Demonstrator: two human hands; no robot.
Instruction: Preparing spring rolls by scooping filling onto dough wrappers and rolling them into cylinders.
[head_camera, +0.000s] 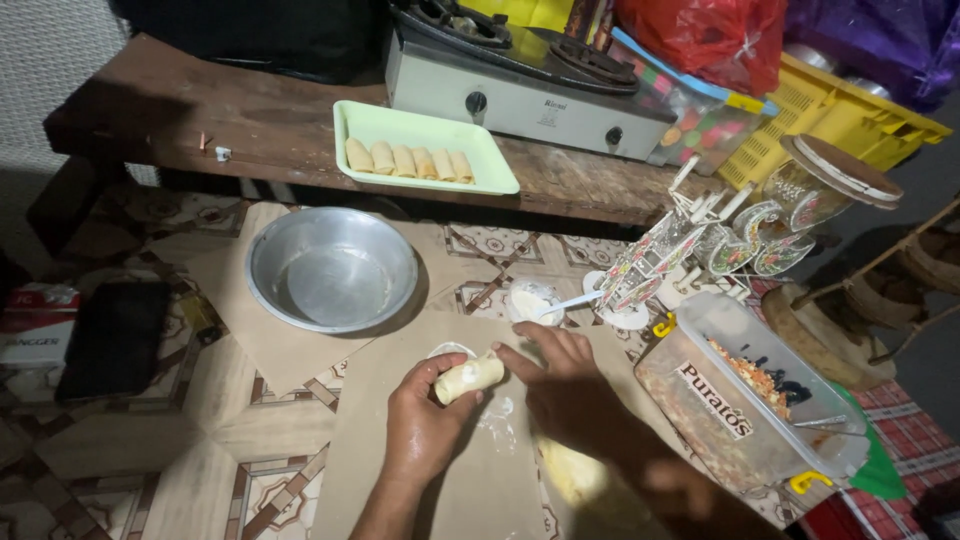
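A dark phone (115, 338) lay flat on the patterned floor (120, 450) at the far left. Right of it, a round metal bowl (331, 268) sat on brown paper (290, 350), with only a pale smear inside. Behind it, on the wooden worktop (270, 125), a pale green tray (425, 147) held five finished rolls (408, 160) side by side, just in front of a two-burner stove (520, 85).

At centre, the left hand (425, 420) had its fingers curled closed around the near end of a pale roll (468, 377), which sat just above the paper sheet. The right hand (560, 385) rested on the roll's far end, fingers bent and pressing it, not fully closed. A small cup of white paste (528, 298) with a spoon stood just beyond the hands.

To the right, a clear plastic box (745, 400) held chopped filling.
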